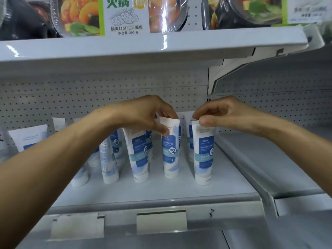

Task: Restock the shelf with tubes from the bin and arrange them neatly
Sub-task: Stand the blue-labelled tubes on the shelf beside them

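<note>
- My left hand (143, 114) is reaching into the shelf (161, 187), thumb and fingers pinched on the flat crimped top of a white and blue tube (170, 150) in the middle of the front row.
- That tube stands cap down on the shelf, close to upright, with its printed label facing me.
- My right hand (222, 114) is pinched the same way, thumb and forefinger closed on the top edge of the rightmost tube (203, 153), which also stands cap down on the shelf.
- The two held tubes are near each other but not touching; there is a clear gap of bare shelf between them.
- Just left of my left-hand tube another front tube (138, 153) stands on its cap, leaning a little to the left, free of either hand.
- Further left a tube turned sideways (108, 159) shows its back print, and more tubes crowd behind and beside it, partly hidden by my left forearm.
- More tubes stand in a second row behind the ones I hold.
- The right part of the shelf, past the rightmost tube, is bare white.
- On the shelf above sit packaged meals (124, 15) with green and white labels.
- A pegboard back panel (89, 97) runs behind the tubes.
- The bin is not in view.
</note>
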### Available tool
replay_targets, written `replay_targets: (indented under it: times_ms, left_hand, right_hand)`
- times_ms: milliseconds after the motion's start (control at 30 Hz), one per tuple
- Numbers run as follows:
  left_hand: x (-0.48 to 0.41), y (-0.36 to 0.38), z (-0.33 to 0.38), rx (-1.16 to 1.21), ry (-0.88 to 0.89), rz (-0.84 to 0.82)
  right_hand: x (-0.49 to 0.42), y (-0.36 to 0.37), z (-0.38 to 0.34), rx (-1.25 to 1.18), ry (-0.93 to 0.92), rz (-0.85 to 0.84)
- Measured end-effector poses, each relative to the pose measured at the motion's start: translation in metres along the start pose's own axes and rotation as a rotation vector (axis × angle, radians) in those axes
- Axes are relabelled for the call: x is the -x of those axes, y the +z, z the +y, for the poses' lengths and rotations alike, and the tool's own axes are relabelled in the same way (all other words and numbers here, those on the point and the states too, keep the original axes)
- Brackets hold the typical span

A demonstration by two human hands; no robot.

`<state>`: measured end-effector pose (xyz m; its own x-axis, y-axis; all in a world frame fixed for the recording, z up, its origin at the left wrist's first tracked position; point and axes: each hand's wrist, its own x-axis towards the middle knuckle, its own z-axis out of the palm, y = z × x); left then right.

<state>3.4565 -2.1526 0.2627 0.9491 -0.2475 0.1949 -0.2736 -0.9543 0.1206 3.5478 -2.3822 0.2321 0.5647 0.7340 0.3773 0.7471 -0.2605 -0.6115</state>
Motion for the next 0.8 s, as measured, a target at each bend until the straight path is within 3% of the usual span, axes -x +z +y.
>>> replay_targets:
  times_ms: [167, 467, 800]
  left_hand:
    - [-0.008, 0.009, 0.001, -0.012, 0.007, 0.048]
    - [-0.012, 0.02, 0.003, 0.282, -0.029, 0.124]
    - [-0.012, 0.025, 0.006, 0.295, -0.073, 0.166]
  right_hand:
    - [0.003, 0.005, 0.006, 0.002, 0.102, -0.104]
    - [-0.003, 0.012, 0.005, 0.087, 0.143, -0.02]
    - [-0.008, 0.013, 0.007, 0.08, 0.134, -0.012]
